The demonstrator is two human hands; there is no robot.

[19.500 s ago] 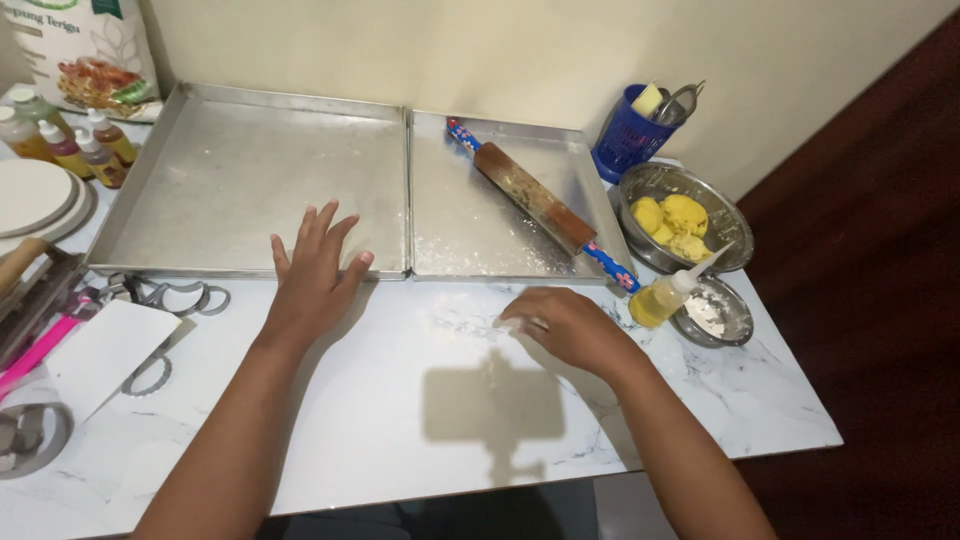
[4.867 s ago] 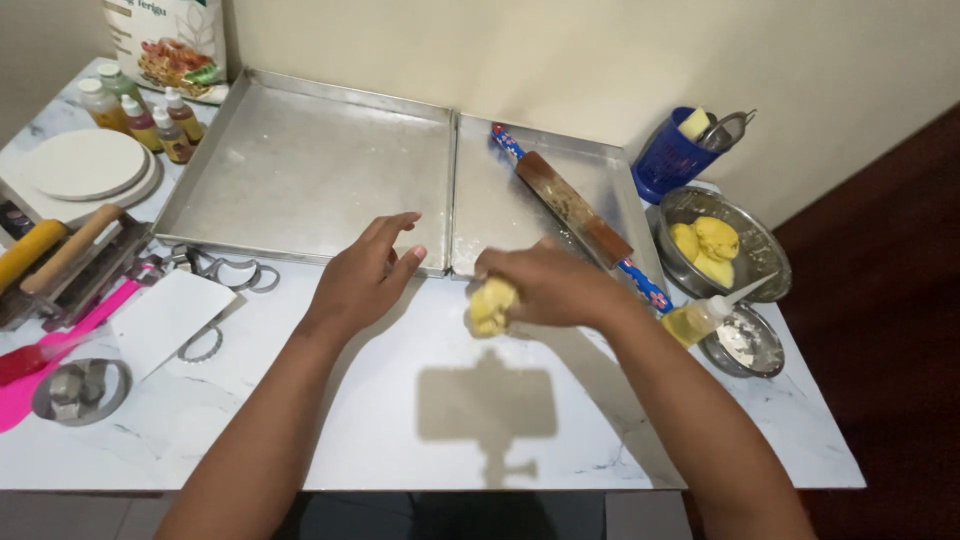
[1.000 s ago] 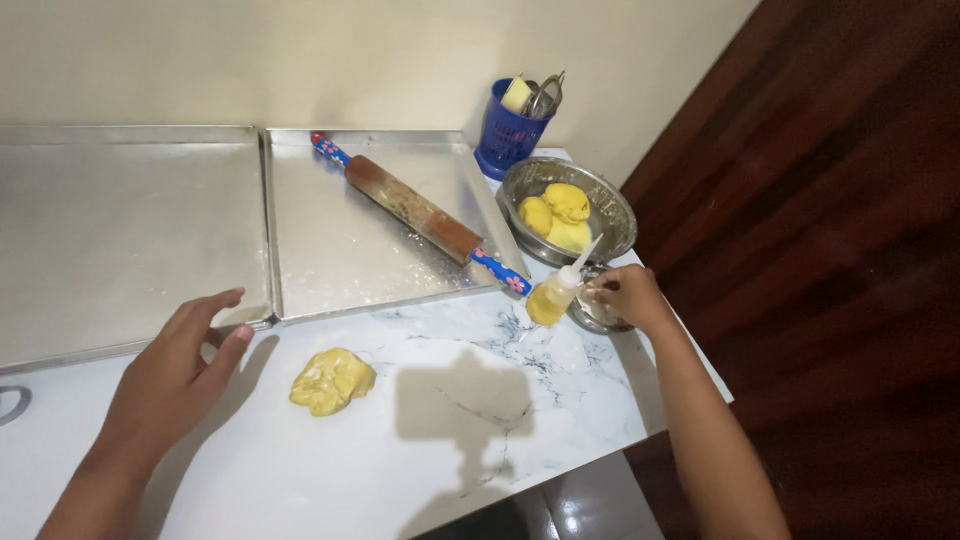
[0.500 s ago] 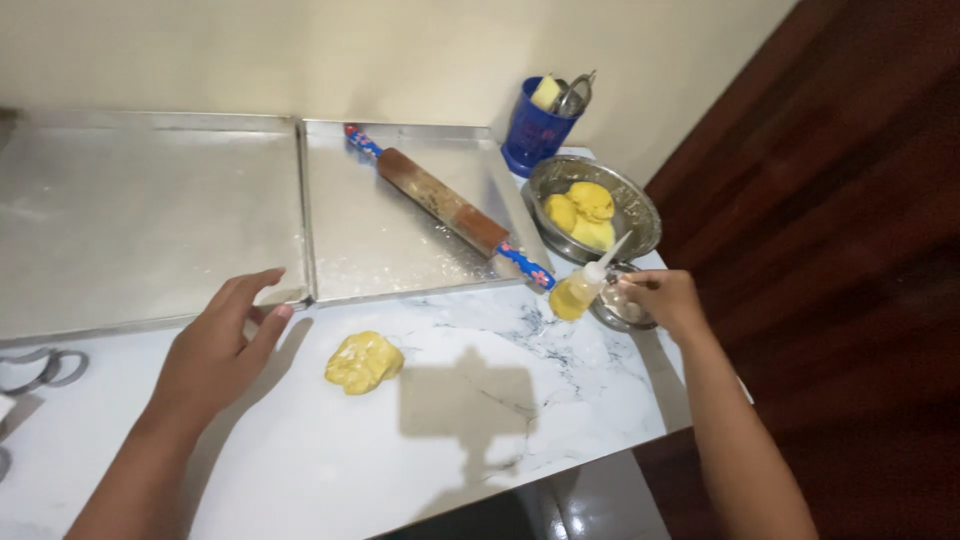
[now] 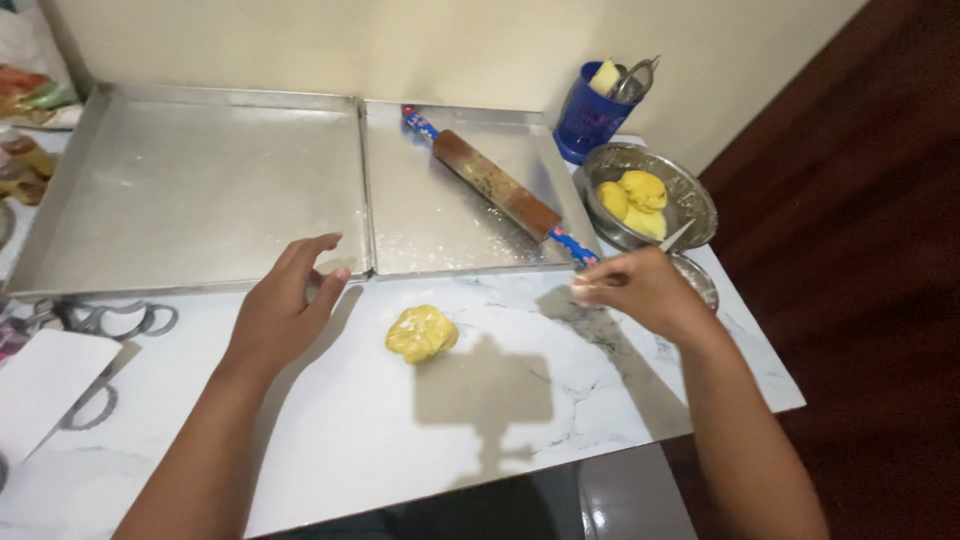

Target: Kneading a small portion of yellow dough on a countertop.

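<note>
White marble-patterned table [image 5: 560, 400] standing against a pale wall, carrying: two flour-dusted metal baking trays [image 5: 200, 190] lying side by side at the back; yellow dough lump [image 5: 421, 333] sitting near the front centre; blue cup [image 5: 590, 115] and steel bowl [image 5: 690, 195] resting at the right edge; ring cutters [image 5: 110, 322] and white paper [image 5: 45, 385] lying at the left.

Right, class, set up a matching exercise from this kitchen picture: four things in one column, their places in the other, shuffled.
Things:
1. rolling pin
2. flattened dough lump
3. dough balls
4. blue cup

Places:
A. in the metal bowl
B. lying across the right baking tray
C. by the wall, holding utensils
D. on the marble counter, between the hands

Pairs: 1-B, 2-D, 3-A, 4-C
</note>
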